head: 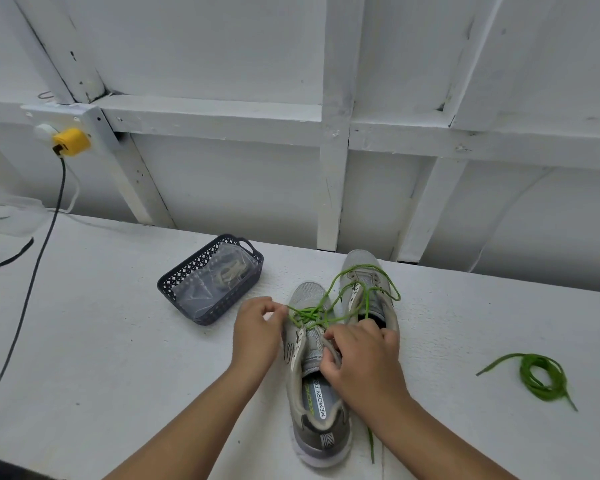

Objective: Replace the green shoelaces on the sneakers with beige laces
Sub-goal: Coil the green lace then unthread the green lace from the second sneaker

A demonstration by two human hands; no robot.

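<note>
Near sneaker (pixel 312 372) lies on the bench (pixel 118 341) dead ahead, long axis 6-to-12, heel toward the person, toe at 12. Both hands sit on it mid-length: left hand (pixel 257 327) at its 9 o'clock side, pinching the green lace (pixel 309 315); right hand (pixel 361 358) at 3, fingers curled on the tongue edge. Left hand is nearer the loosened crossings, so I'd judge it does the pulling, toward 9. Beige laces look bagged in the basket (pixel 174 289) at 10; a removed green lace (pixel 541 375) lies at 3.

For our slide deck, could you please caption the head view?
Both hands unlacing the green lace from the near sneaker.
</note>
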